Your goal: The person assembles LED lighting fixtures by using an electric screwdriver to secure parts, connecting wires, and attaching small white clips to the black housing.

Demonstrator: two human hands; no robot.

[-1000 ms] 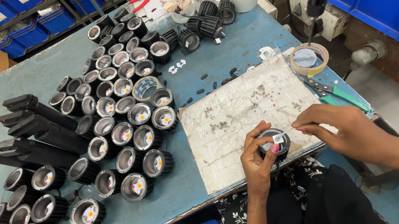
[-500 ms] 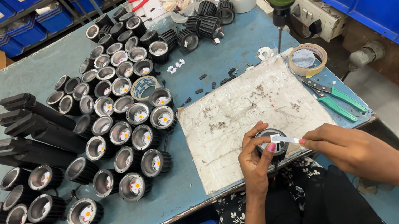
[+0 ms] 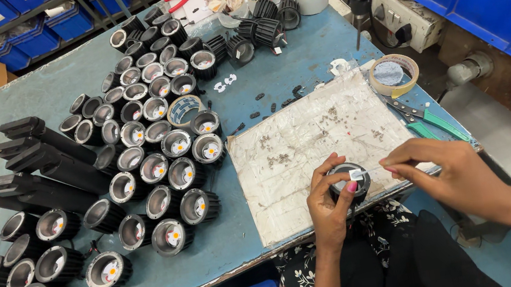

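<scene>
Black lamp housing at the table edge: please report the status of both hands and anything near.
Left hand grips black lamp housing. Right hand pinches small white piece over it. Loose screws on work mat nearby.

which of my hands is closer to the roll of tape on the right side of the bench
Right. The right hand lies below the roll of tape, beside the green-handled pliers. The left hand is farther left, holding the black lamp housing.

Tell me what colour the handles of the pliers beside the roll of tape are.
Green, seen in the head view: the pliers lie right of the work sheet.
</scene>
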